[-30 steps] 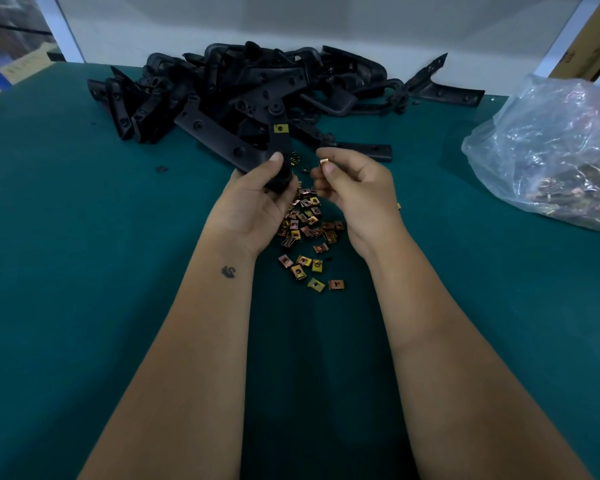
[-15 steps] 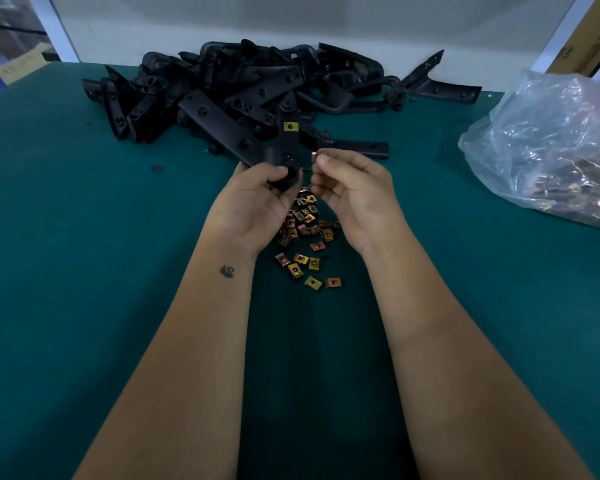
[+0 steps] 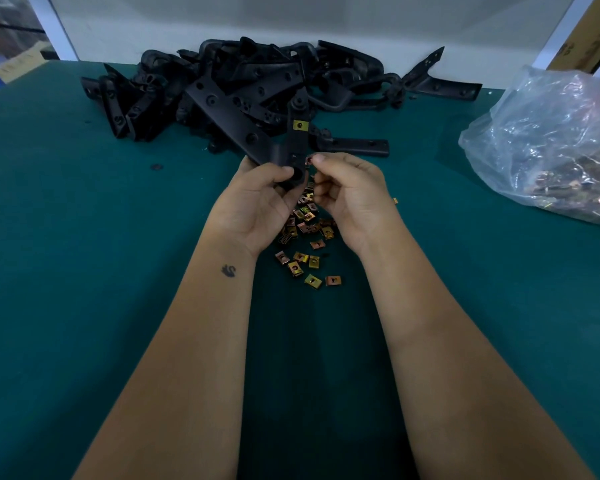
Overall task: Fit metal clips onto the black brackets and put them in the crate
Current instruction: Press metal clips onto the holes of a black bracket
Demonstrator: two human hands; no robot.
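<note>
Black bracket (image 3: 297,143), one clip already fitted, gripped above the desk (image 3: 84,271) by left hand (image 3: 257,202); right hand (image 3: 347,192) pinches a clip (image 3: 308,161) at its edge, liable to slip or seat skewed.

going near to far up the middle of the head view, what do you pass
Loose clips on the table → left hand gripping a black bracket and right hand pinching a clip against it → clip already fitted on that bracket → pile of black brackets.
</note>
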